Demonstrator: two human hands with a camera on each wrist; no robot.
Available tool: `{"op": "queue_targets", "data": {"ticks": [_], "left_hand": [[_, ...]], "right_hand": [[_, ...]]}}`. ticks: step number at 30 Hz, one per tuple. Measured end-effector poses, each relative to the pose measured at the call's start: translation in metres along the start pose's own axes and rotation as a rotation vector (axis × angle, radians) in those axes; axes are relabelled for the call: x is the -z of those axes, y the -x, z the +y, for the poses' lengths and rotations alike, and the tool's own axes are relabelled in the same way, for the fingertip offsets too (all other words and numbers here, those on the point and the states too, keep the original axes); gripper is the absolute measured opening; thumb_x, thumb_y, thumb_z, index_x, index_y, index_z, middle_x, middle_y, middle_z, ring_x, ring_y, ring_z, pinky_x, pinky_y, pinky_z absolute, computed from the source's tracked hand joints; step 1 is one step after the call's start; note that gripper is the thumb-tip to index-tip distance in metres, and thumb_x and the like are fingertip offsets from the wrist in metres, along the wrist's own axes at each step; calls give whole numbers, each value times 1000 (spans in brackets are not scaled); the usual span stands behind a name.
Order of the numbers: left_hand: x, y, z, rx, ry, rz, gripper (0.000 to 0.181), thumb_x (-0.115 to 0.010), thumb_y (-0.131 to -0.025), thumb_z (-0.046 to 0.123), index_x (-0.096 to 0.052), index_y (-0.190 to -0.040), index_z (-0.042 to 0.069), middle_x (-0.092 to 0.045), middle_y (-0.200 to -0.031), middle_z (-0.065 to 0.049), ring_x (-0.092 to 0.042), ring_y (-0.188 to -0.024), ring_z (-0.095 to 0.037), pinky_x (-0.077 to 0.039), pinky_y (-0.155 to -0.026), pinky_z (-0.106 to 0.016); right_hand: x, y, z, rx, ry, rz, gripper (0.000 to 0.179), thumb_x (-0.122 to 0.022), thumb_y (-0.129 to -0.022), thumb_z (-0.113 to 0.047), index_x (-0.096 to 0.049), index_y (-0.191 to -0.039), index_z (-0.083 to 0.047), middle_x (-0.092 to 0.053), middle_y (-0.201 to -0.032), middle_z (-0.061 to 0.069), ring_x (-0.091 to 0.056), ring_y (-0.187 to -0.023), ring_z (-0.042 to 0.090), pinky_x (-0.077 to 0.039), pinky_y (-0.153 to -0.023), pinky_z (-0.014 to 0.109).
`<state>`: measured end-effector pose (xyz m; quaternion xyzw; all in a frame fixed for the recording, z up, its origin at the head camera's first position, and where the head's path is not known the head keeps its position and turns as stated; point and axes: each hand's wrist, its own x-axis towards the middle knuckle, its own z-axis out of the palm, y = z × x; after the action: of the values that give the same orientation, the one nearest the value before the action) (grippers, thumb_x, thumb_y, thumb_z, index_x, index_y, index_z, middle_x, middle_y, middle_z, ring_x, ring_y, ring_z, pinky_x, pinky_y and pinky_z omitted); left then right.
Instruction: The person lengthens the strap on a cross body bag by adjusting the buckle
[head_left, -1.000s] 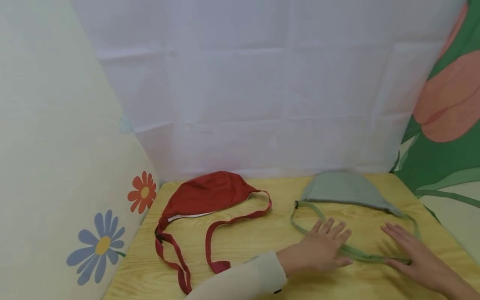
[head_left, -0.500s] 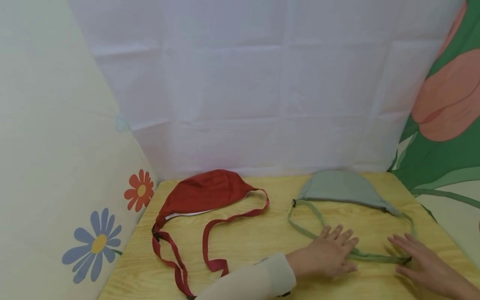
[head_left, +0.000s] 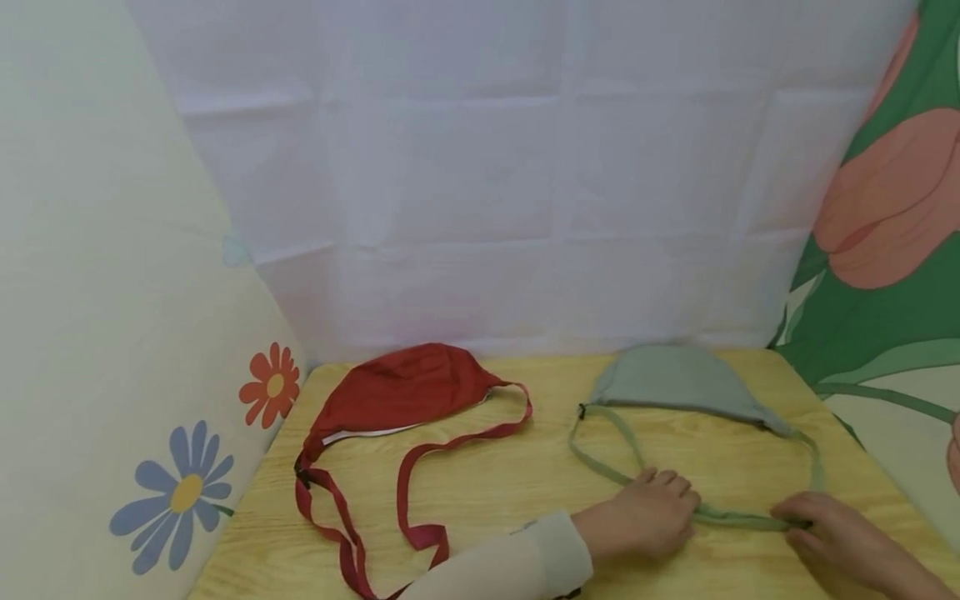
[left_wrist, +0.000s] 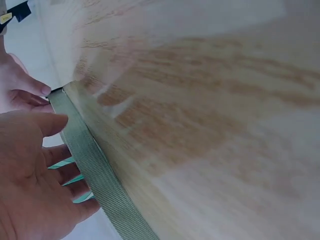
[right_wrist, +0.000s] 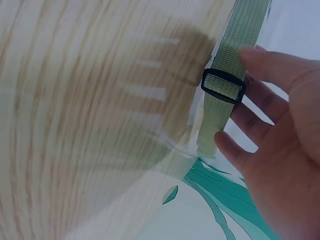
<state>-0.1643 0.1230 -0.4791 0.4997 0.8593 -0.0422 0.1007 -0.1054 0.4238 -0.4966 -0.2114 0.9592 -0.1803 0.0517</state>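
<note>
A grey-green waist bag [head_left: 678, 379] lies at the back right of the table, its light green strap [head_left: 738, 521] looping toward the front. My left hand [head_left: 652, 512] bends its fingers at the strap's front stretch, thumb on the near side and fingertips at its edge in the left wrist view. Farther right, my right hand [head_left: 843, 537] pinches the same strap beside a black slider buckle [right_wrist: 223, 95], thumb over the webbing and fingers behind. To the left rests a red waist bag [head_left: 408, 383], apart from both hands.
The red strap [head_left: 405, 492] trails forward in loose curves, partly covered by the left sleeve [head_left: 510, 558]. A light wood-patterned table [head_left: 517, 479] carries both bags. White cloth [head_left: 450, 183] hangs behind it, with flower-printed walls on either side.
Both hands were spread flat above the green strap; now their fingers have curled in onto it. The left hand has shifted slightly right. Both bags keep their places.
</note>
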Motion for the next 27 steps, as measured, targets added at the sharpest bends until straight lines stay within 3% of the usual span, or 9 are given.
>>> {"op": "queue_targets", "data": {"ticks": [6, 10, 13, 18, 22, 27], "left_hand": [[-1, -3, -2, -10, -36, 36, 39, -41, -108, 28, -46, -147, 26, -52, -134, 11, -48, -124, -4, -39, -109, -24], [-1, -9, -3, 12, -63, 51, 37, -48, -107, 24, -50, -143, 25, -58, -130, 12, -53, -118, -3, -43, -103, -21], [-1, -14, -6, 49, -33, 70, 33, -53, -105, 23, -56, -138, 25, -62, -127, 12, -57, -114, -2, -46, -97, -17], [7, -14, -16, 118, 103, 131, 32, -53, -105, 20, -59, -136, 27, -63, -126, 14, -58, -114, -1, -48, -92, -16], [18, -11, -24, 127, 115, 230, 32, -51, -105, 19, -61, -135, 24, -64, -122, 11, -60, -110, -2, -49, -88, -17], [31, -6, -32, 130, 156, 284, 34, -45, -107, 22, -57, -139, 21, -61, -125, 9, -56, -115, -4, -48, -97, -22]], "right_hand": [[1, -5, 3, 31, -41, 3, 11, -75, -85, -3, -74, -95, -8, -70, -89, -3, -62, -81, -1, -53, -66, 27], [3, -5, 7, 172, -100, 95, 14, -73, -84, 6, -72, -93, -5, -70, -87, -5, -61, -80, -3, -51, -60, 25], [5, -4, 2, 235, -113, 210, 20, -71, -84, 12, -70, -97, -3, -70, -90, -3, -60, -82, -4, -49, -59, 24], [10, -7, -13, 143, -79, 363, 25, -64, -89, 14, -69, -105, -5, -68, -96, -1, -60, -87, -4, -49, -62, 20], [16, -14, -18, 133, -33, 451, 29, -59, -92, 15, -69, -108, -7, -67, -99, -1, -58, -89, -2, -45, -66, 16], [21, -20, -25, 87, -19, 472, 25, -66, -94, 2, -67, -116, -10, -61, -101, -7, -50, -89, -4, -44, -65, 22]]}}
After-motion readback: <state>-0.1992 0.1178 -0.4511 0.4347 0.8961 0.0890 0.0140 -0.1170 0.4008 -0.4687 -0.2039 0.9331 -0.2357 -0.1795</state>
